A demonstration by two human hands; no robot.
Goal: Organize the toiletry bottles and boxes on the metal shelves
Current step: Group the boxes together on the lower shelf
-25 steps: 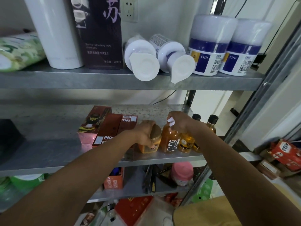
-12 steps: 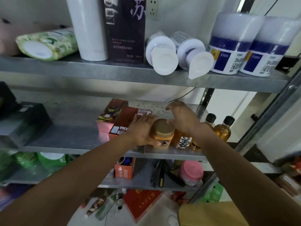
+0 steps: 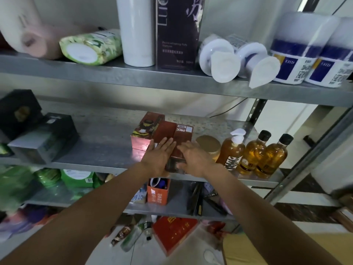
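My left hand (image 3: pixel 159 158) lay flat, fingers straight, on the plain red box (image 3: pixel 164 131). My right hand (image 3: pixel 193 159) lay just as flat on the labelled red box (image 3: pixel 183 135) beside it. Both boxes sat on the middle shelf (image 3: pixel 105 144), a gold-lidded jar (image 3: pixel 208 145) just to their right, then 1 pump bottle (image 3: pixel 232 151) and 2 black-capped bottles (image 3: pixel 257 154).

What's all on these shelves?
Flowery wipes pack: one, green, top shelf
Tall plastic cylinder: one, white, top shelf
Tall cardboard box: one, dark purple, top shelf
Lying pump bottles: two, white, top shelf
Blue-banded tubs: two, white, top shelf
Square boxes: two, black, middle shelf
Cardboard boxes: three, red, middle shelf
Gold-lidded jar: one, amber, middle shelf
Clear bottles: three, amber, middle shelf
Left hand: open, on red boxes
Right hand: open, against red boxes
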